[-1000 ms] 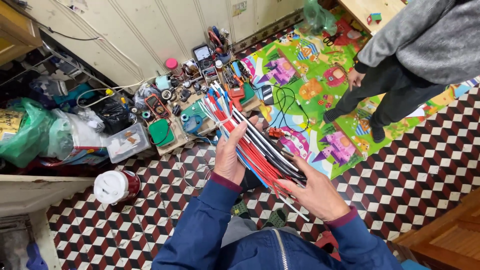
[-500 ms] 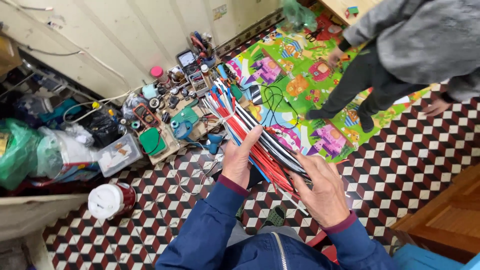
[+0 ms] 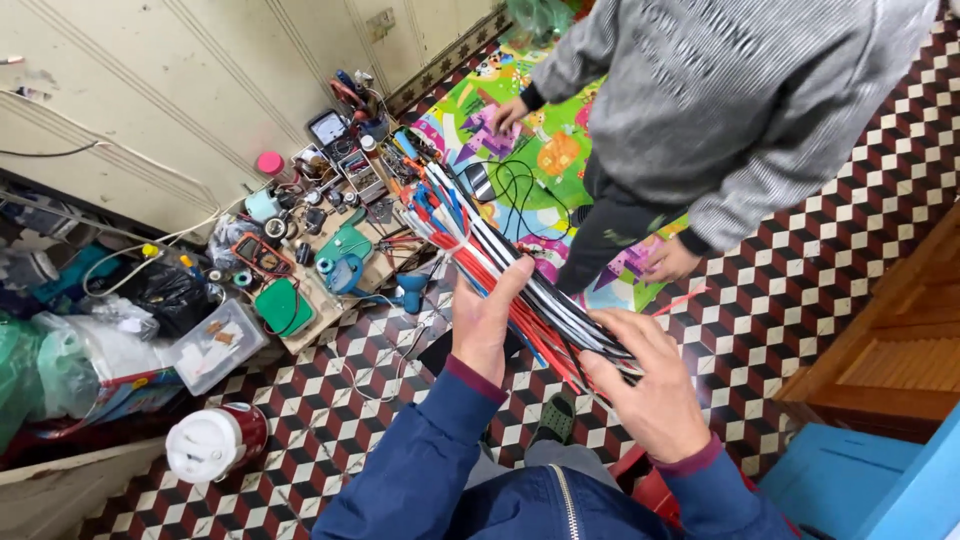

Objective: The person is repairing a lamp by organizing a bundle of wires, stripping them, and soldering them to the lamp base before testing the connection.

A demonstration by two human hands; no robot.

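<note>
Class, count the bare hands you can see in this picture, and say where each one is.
4. The wearer's left hand and right hand grip the bundle of red, black, white and blue wires. The grey-sweatered bystander's hands: one over the colourful play mat, one beside their leg. None seems hidden.

This looks like a room in a home that someone uses as a little repair corner. The floor (image 3: 820,250) has small red, black and white tiles, and a bright play mat (image 3: 540,160) with cartoon pictures lies on it. By the pale wall (image 3: 150,100) sits a low board (image 3: 330,290) piled with tools, a meter, tape rolls and wires, and next to it are plastic bags (image 3: 50,370) and a clear box (image 3: 218,345).
</note>
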